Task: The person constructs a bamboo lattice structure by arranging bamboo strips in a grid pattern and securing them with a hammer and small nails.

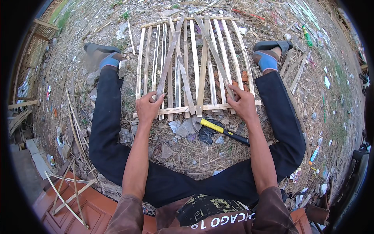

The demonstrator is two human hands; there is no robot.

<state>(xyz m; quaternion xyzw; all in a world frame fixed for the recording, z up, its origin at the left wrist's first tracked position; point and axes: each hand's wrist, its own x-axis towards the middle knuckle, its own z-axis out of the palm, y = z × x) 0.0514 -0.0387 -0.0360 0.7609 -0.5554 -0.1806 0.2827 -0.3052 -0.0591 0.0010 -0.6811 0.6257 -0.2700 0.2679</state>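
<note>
Nearest the camera, a few loose bamboo strips (66, 195) lie across a reddish-brown panelled board (97, 214) at the lower left. The person sits on the littered ground (187, 156) with legs in dark trousers (109, 128) spread wide. Between the legs, just short of the hands, a hammer (222, 132) with a yellow-and-black handle lies on straw and stone rubble, its head toward the left.

Just beyond it, both hands rest on the near edge of a bamboo lattice (194, 62) lying flat on the ground. The left hand (148, 107) is closed around the lower end of a diagonal slat (169, 58) near the lattice's near-left corner. The right hand (243, 103) presses down with curled fingers on the foot of another diagonal slat (214, 50) near the near-right corner, where it meets the bottom crossbar (194, 108). The two diagonals lean toward each other at the far edge.

Farther off, the feet in sandals and blue socks (267, 60) flank the lattice's far corners. A second lattice panel (33, 58) shows at the far left.
</note>
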